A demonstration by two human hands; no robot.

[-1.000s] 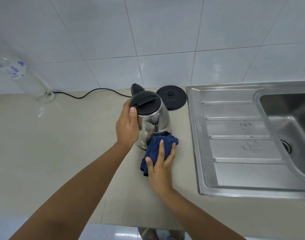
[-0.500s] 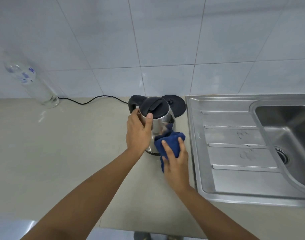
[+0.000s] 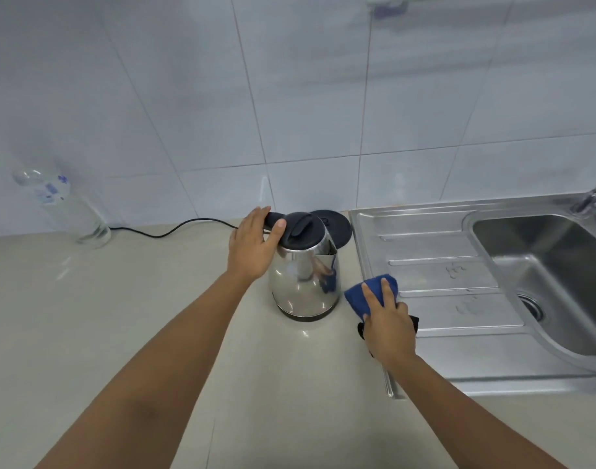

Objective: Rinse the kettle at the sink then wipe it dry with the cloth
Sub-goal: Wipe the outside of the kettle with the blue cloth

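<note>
Shiny steel kettle (image 3: 305, 279) sits upright mid-frame on the beige counter (image 3: 103, 326), lid closed, just left of the sink (image 3: 465, 265), with its black base (image 3: 337, 228) right behind it. Only the one head view here.

The step looks like wiping dry. To do it well I'd keep the kettle steady by the handle and drag the cloth (image 3: 371, 296) top to bottom around the whole body, spout side and bottom rim included, turning the kettle instead of reaching round it. Fresh folds of cloth help on mirror steel, since it streaks.

Left hand (image 3: 252, 247): fingers curled loosely over the black handle, thumb resting by the edge of the lid, so it's closed on the kettle. Right hand (image 3: 387, 323): low and right of the kettle, over the drainboard edge, fingers bunched down on the blue cloth, two laid flat on top. Cloth isn't touching the kettle, just beside it.

A clear bottle (image 3: 66, 211) stands at the far left.
</note>
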